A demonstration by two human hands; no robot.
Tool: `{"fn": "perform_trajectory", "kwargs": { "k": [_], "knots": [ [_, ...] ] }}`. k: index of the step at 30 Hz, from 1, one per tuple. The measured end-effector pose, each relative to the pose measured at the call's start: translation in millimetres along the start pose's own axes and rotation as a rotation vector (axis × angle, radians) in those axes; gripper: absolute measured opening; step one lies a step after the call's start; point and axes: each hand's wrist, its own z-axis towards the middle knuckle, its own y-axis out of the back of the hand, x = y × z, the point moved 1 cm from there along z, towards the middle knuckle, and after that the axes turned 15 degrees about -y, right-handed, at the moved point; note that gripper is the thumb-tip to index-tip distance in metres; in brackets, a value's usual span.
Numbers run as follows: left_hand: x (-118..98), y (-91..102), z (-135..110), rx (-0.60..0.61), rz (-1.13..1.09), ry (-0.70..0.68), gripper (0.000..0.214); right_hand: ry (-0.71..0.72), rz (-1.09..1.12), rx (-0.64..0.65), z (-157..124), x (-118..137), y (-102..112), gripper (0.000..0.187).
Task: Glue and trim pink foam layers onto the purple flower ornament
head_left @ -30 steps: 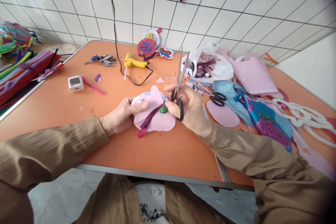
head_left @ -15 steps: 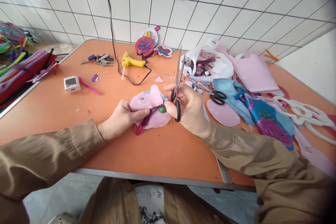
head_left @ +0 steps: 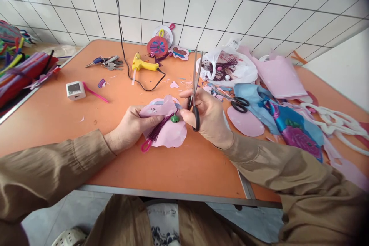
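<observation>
My left hand (head_left: 135,126) pinches a pink felt piece (head_left: 172,133) that is folded over, with dark marks on its upper flap. A purple tassel (head_left: 158,130) lies across the felt, with a green bell (head_left: 174,118) at one end and a pink loop (head_left: 147,145) at the other. My right hand (head_left: 208,114) has its fingers in the black handles of a pair of scissors (head_left: 196,84). The blades point up, slightly apart, away from the felt. My right thumb and fingers are close to a blue strip at the felt's right edge.
A yellow glue gun (head_left: 143,64), keys (head_left: 112,62) and a white cube (head_left: 75,90) are at the left. To the right are a second pair of scissors (head_left: 240,104), a pink oval (head_left: 245,121), blue fabric (head_left: 250,102) and a plastic bag (head_left: 245,70).
The folded felt has been turned a little in my left hand, so more of the tassel and the lower pink layer shows. The scissors stay raised in my right hand.
</observation>
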Motion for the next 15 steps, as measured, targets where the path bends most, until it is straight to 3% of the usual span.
{"fn": "perform_trajectory", "kwargs": {
  "k": [4,6,8,10,15],
  "knots": [
    [-3,-0.6,2,0.006,-0.111,0.060,0.024,0.053,0.013,0.038,12,1,20,0.024],
    [-5,-1.1,3,0.010,-0.154,0.074,0.023,0.016,-0.013,0.287,21,0,32,0.026],
    [-7,-0.9,4,0.022,-0.187,0.088,0.021,0.022,-0.034,0.504,28,-2,41,0.039],
    [-8,0.5,4,0.039,-0.201,0.100,0.020,-0.028,-0.090,0.630,31,-6,46,0.052],
    [-5,8.8,6,0.050,-0.138,0.098,0.022,-0.031,-0.185,0.655,25,-7,44,0.061]
  ]
}}
